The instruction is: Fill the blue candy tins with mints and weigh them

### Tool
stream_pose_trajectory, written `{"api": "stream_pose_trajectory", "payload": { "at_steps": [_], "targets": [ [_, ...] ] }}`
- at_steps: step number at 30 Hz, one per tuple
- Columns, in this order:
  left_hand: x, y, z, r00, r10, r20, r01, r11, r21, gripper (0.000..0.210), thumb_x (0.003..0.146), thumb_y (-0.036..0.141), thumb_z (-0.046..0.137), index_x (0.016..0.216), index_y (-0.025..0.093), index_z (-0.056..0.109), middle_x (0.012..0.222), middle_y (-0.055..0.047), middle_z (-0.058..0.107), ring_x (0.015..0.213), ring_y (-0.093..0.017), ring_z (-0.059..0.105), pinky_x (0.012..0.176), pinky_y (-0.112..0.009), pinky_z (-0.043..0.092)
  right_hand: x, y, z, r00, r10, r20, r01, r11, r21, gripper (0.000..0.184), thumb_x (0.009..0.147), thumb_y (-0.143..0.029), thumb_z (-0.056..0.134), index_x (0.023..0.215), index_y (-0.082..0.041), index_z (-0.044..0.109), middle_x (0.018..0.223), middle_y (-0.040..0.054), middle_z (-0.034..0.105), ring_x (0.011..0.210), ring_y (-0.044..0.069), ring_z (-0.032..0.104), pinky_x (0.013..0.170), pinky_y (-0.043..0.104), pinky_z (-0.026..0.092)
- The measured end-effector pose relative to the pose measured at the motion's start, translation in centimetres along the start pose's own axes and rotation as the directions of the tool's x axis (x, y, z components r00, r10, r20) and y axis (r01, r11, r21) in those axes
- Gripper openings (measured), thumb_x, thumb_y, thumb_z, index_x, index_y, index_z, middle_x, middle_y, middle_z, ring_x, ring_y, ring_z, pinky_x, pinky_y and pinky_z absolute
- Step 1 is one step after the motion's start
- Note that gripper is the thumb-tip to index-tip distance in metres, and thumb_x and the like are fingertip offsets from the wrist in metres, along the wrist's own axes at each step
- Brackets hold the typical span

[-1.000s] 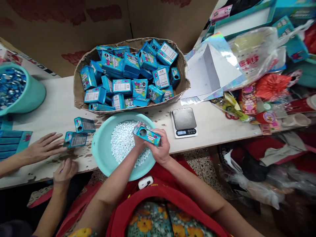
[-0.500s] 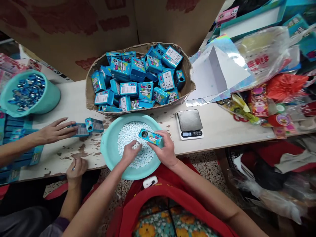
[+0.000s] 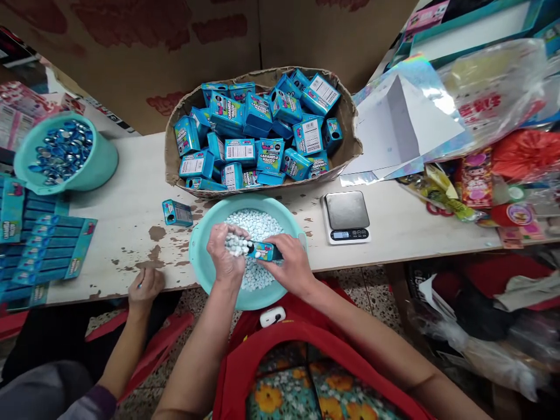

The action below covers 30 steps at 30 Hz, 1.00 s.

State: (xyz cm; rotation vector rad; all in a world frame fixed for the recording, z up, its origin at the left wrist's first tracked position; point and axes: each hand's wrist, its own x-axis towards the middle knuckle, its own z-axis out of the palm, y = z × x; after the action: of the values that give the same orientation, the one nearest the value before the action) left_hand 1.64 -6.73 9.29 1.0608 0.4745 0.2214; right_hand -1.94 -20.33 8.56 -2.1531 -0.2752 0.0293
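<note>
My right hand grips a small blue candy box on its side, its open end toward my left. Cupped at that opening, my left hand holds a heap of small white candies. Both hands are over a turquoise basin, whose bottom is covered with loose white candies. Behind the basin, a cut-down cardboard box is piled with blue candy boxes. A single blue candy box lies on the table to the basin's left.
A digital scale sits right of the basin. At the left stand a turquoise bucket of shiny blue pieces and stacked blue boxes. A co-worker's hand rests at the table edge. Papers and bagged items lie at the right.
My left hand has risen from the basin with a heap of candies to the box's opening. The co-worker's reaching arm and one of the two boxes beside the basin are gone.
</note>
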Motion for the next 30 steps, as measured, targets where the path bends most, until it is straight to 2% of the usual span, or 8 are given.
{"api": "stream_pose_trajectory", "payload": {
  "at_steps": [5, 9, 14, 18, 25, 30],
  "targets": [
    [0.0, 0.3, 0.9, 0.996, -0.071, -0.052, 0.072, 0.997, 0.020, 0.024, 0.076, 0.036, 0.063, 0.073, 0.018, 0.048, 0.064, 0.003, 0.053, 0.053, -0.011, 0.054, 0.051, -0.025, 0.045, 0.3, 0.1, -0.3, 0.999, 0.039, 0.008, -0.039, 0.999, -0.016, 0.031, 0.073, -0.026, 0.076, 0.100, -0.021, 0.060, 0.097, 0.0058, 0.066, 0.093, 0.025, 0.060, 0.079, 0.036, 0.043],
    [-0.3, 0.3, 1.4, 0.997, -0.057, -0.042, 0.060, 0.996, 0.060, 0.025, 0.079, 0.037, 0.060, 0.069, 0.017, 0.048, 0.058, 0.003, 0.054, 0.052, -0.012, 0.055, 0.055, -0.027, 0.048, 0.6, 0.0, -0.8, 0.998, 0.054, -0.013, -0.054, 0.999, 0.011, 0.034, 0.070, -0.025, 0.079, 0.099, -0.021, 0.061, 0.096, 0.0044, 0.066, 0.094, 0.025, 0.060, 0.080, 0.036, 0.043],
    [-0.4, 0.4, 1.7, 0.999, -0.001, -0.033, 0.004, 0.996, 0.093, 0.025, 0.079, 0.037, 0.060, 0.067, 0.017, 0.050, 0.063, 0.001, 0.058, 0.060, -0.014, 0.061, 0.067, -0.032, 0.052, 0.6, -0.3, -1.5, 0.997, 0.061, -0.049, -0.058, 0.996, 0.062, 0.030, 0.072, -0.026, 0.077, 0.098, -0.022, 0.061, 0.096, 0.0039, 0.066, 0.094, 0.023, 0.061, 0.081, 0.035, 0.043],
    [-0.5, 0.4, 2.2, 0.998, 0.041, -0.057, -0.032, 0.990, 0.141, 0.023, 0.078, 0.038, 0.061, 0.074, 0.016, 0.054, 0.070, 0.000, 0.061, 0.061, -0.014, 0.061, 0.064, -0.030, 0.052, 0.7, -0.5, -1.7, 0.996, 0.066, -0.064, -0.062, 0.996, 0.066, 0.029, 0.073, -0.025, 0.076, 0.098, -0.023, 0.061, 0.097, 0.0034, 0.067, 0.094, 0.023, 0.061, 0.079, 0.034, 0.042],
    [-1.1, 0.4, 3.4, 0.973, 0.230, -0.019, -0.213, 0.928, 0.304, 0.027, 0.083, 0.038, 0.059, 0.068, 0.016, 0.053, 0.061, 0.002, 0.055, 0.056, -0.011, 0.056, 0.060, -0.026, 0.047, 0.7, -0.8, -1.9, 0.995, 0.066, -0.071, -0.064, 0.998, 0.025, 0.028, 0.073, -0.022, 0.074, 0.097, -0.023, 0.060, 0.096, 0.0023, 0.066, 0.094, 0.022, 0.061, 0.080, 0.034, 0.041],
    [-1.3, 0.3, 3.9, 0.959, 0.284, 0.009, -0.272, 0.907, 0.322, 0.024, 0.083, 0.036, 0.059, 0.072, 0.017, 0.052, 0.061, 0.003, 0.054, 0.055, -0.011, 0.055, 0.060, -0.026, 0.047, 0.8, -0.8, -1.7, 0.994, 0.075, -0.085, -0.076, 0.997, -0.009, 0.027, 0.072, -0.020, 0.072, 0.095, -0.022, 0.060, 0.092, 0.0016, 0.065, 0.093, 0.022, 0.060, 0.079, 0.033, 0.040]
  ]
}}
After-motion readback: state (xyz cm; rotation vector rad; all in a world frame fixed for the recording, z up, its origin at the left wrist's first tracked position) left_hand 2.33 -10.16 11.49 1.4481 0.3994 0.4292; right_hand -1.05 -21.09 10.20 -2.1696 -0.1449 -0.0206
